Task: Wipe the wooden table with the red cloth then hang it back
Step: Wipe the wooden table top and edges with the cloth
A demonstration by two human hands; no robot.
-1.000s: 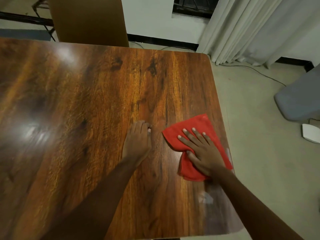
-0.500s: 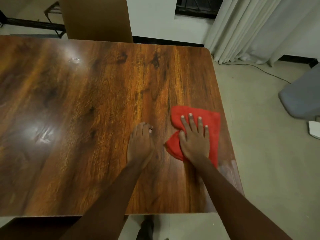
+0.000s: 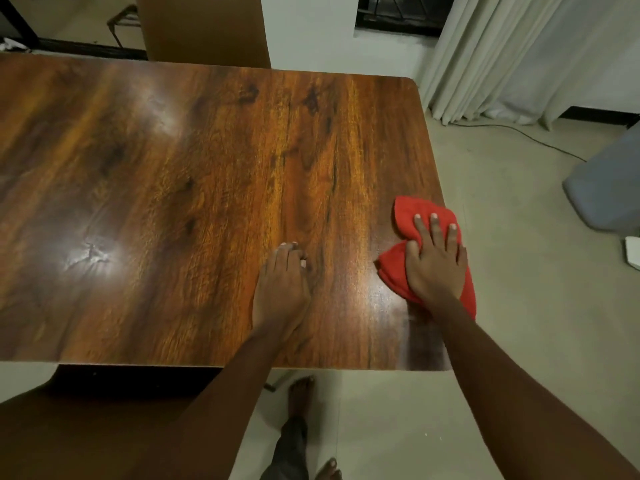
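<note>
With the right hand [image 3: 435, 263] pressing flat, fingers spread, on the bunched red cloth [image 3: 408, 216] at the wooden table [image 3: 173, 168]'s right edge and the left hand [image 3: 281, 289] resting open beside it, firm overlapping strokes leftward should cover the untouched surface

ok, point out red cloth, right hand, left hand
red cloth [image 3: 406, 212]: head view, bare upper fold past fingertips
right hand [image 3: 434, 268]: head view, back of hand
left hand [image 3: 282, 289]: head view, back of hand
</note>
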